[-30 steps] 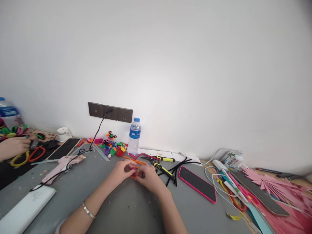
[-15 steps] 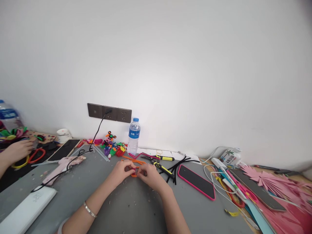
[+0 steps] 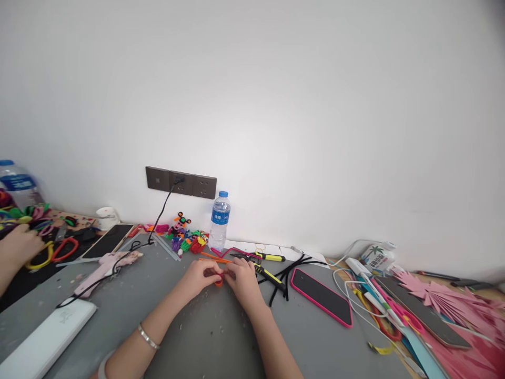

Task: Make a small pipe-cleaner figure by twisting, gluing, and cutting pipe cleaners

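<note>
My left hand (image 3: pixel 203 278) pinches a small orange-and-red pipe cleaner piece (image 3: pixel 219 282) between thumb and fingers. Close against it, my right hand (image 3: pixel 238 276) has its fingers bent around the same piece, most of which they hide. Orange pipe cleaners (image 3: pixel 215 258) lie just beyond the hands. A pink pipe cleaner (image 3: pixel 216 252) bent in a zigzag rests behind them, near the water bottle (image 3: pixel 220 221). To the right of my right hand are yellow-and-black pliers (image 3: pixel 270 278) and several black pipe cleaners (image 3: pixel 290 272).
A phone in a pink case (image 3: pixel 321 296) lies right. At left are a pink glue gun (image 3: pixel 98 273) with its cord, a white power bank (image 3: pixel 49 337) and red-handled scissors (image 3: pixel 65 250). Another person's hand (image 3: pixel 21 245) is at the far left. Small pipe cleaner figures (image 3: pixel 183 237) stand by the wall.
My right hand's fingers have closed in nearer the piece, and less of it shows. The other person's hand has moved left. The view has shifted slightly.
</note>
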`<state>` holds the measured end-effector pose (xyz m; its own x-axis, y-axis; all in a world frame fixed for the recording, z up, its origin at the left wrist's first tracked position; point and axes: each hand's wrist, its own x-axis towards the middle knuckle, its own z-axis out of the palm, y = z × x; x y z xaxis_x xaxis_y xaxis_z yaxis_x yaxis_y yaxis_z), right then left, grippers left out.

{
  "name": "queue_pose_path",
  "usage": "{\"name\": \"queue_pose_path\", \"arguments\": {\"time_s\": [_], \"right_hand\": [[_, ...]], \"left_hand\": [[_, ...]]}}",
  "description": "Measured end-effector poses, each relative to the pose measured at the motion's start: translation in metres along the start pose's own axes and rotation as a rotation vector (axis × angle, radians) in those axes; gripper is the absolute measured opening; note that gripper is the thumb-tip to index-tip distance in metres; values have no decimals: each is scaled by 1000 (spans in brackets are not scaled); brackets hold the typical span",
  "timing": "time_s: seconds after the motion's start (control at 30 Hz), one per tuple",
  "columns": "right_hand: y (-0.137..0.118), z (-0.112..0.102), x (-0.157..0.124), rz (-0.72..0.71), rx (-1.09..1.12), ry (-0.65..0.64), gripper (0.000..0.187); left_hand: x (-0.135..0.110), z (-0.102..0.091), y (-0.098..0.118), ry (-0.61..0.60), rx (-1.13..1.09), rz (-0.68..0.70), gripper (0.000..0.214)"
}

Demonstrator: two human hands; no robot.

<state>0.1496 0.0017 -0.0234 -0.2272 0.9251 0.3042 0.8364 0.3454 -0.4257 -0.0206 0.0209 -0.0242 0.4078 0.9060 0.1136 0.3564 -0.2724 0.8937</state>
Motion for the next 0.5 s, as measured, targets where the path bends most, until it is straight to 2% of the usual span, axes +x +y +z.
{"name": "queue_pose_path", "arguments": {"time_s": [0.17, 0.37, 0.5], "right_hand": [[1, 0, -1, -4, 60, 0, 15], [0, -13, 0, -15, 194, -29, 13], [0, -15, 1, 1, 290, 49, 9]], "left_hand": [[0, -3, 2, -6, 10, -10, 11], [-2, -12, -3, 38, 39, -27, 18], [-3, -19, -3, 41, -32, -22, 19]]}}
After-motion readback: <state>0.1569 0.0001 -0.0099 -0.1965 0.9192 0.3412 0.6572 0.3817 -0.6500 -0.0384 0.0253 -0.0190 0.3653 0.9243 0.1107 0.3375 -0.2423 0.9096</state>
